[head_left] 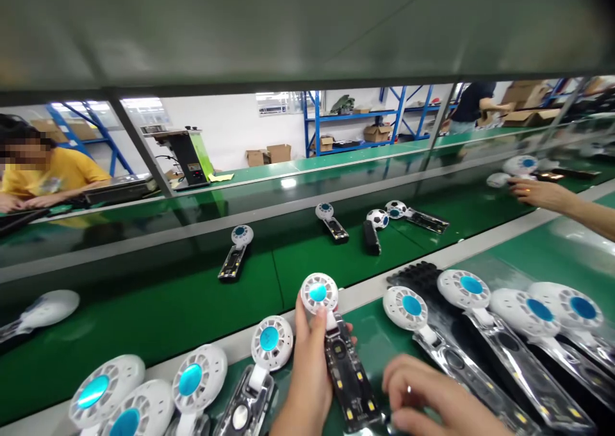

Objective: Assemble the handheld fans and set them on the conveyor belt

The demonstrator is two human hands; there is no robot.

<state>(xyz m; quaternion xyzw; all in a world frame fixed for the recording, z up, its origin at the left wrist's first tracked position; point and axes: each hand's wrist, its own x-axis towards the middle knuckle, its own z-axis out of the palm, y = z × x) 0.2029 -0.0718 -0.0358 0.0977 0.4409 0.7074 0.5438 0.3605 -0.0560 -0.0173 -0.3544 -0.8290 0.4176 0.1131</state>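
Note:
My left hand [307,375] is wrapped round a small handheld fan [336,346] with a white round head, a blue centre and an open black handle that shows its circuit board. My right hand [432,401] is curled by the lower end of the same handle, its fingertips touching it. Both hands are at the near edge of the green bench. More fans of the same kind lie to the left [269,343] and to the right [413,311] of the held one.
A green conveyor belt [192,301] runs across in front, carrying several fans [237,250], some with football-patterned heads [377,219]. A co-worker's hand [541,194] reaches onto the belt at right. A person in a yellow shirt [52,173] sits at far left. A black tray [418,276] lies ahead.

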